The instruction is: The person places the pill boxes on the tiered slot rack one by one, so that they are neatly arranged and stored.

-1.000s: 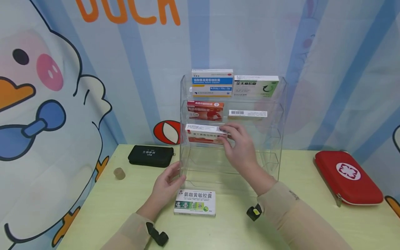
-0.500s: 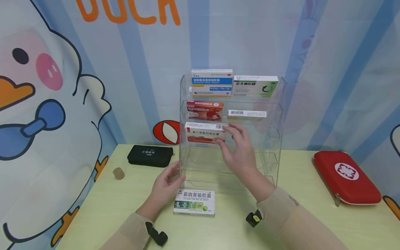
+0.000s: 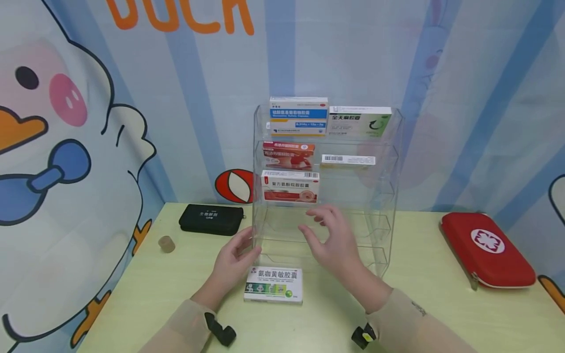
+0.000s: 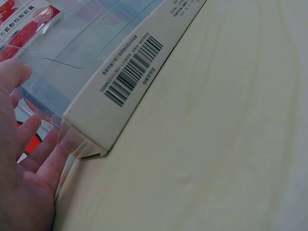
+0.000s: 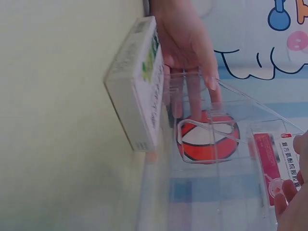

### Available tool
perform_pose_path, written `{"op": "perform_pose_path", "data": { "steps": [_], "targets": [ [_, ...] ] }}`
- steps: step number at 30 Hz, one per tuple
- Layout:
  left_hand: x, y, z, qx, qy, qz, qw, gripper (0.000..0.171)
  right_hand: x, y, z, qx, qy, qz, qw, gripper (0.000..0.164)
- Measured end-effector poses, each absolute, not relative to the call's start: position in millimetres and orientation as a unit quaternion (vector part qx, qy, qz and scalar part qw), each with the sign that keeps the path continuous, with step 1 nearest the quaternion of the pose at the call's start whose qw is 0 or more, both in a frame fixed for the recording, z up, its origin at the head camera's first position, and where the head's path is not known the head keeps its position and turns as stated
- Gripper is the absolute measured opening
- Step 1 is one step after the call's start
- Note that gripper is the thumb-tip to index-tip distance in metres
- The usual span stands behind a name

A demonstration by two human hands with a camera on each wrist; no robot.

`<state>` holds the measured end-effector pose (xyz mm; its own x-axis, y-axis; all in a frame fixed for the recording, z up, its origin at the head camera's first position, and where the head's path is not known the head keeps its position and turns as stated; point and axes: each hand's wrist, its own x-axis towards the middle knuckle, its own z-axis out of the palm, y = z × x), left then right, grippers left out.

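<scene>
A clear acrylic tiered rack (image 3: 282, 228) stands on the table. My left hand (image 3: 231, 260) touches its left side, fingers fairly straight along the wall, as the left wrist view also shows. In front of the lower tiers hovers my right hand (image 3: 335, 240), fingers parted and holding nothing. Just above it, a red-and-white medicine box (image 3: 290, 189) leans in the third tier on the left, apart from the fingers. A white-and-green medicine box (image 3: 273, 285) lies flat on the table before the rack, near my left hand; its barcode side (image 4: 130, 70) faces the left wrist camera.
Higher in the rack sit a blue-and-white box (image 3: 298, 117), a green-and-white box (image 3: 359, 122), a red box (image 3: 288, 156) and a box showing a narrow barcode side (image 3: 348, 160). A black pouch (image 3: 211, 219), a small brown cylinder (image 3: 166, 244) and a red case (image 3: 490, 250) flank the rack.
My right hand has let go of the red-and-white medicine box and moved down away from it. That box now stands more upright in its tier. The left hand stays at the rack's side.
</scene>
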<state>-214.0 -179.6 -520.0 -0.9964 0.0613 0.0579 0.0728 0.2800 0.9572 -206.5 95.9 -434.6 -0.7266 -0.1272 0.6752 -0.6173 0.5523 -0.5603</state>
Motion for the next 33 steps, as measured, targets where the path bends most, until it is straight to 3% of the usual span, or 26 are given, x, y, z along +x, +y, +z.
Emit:
{"op": "perform_pose_path", "data": {
  "steps": [14,23,33],
  "targets": [
    [-213.7,-179.6,-519.1,-0.048,-0.798,-0.601,0.009,0.06,-171.4,84.5,-476.5,0.245,-0.849,0.421,0.203,0.033],
    [-213.8,-179.3,-518.8,-0.039,-0.802,-0.596,0.005,0.06,-158.6,81.4,-493.5,0.222,-0.853,0.435,0.185,0.033],
    [-212.1,-177.5,-515.7,-0.032,-0.801,-0.598,0.0,0.06,-150.2,80.4,-513.5,0.219,-0.861,0.41,0.204,0.032]
  ]
}}
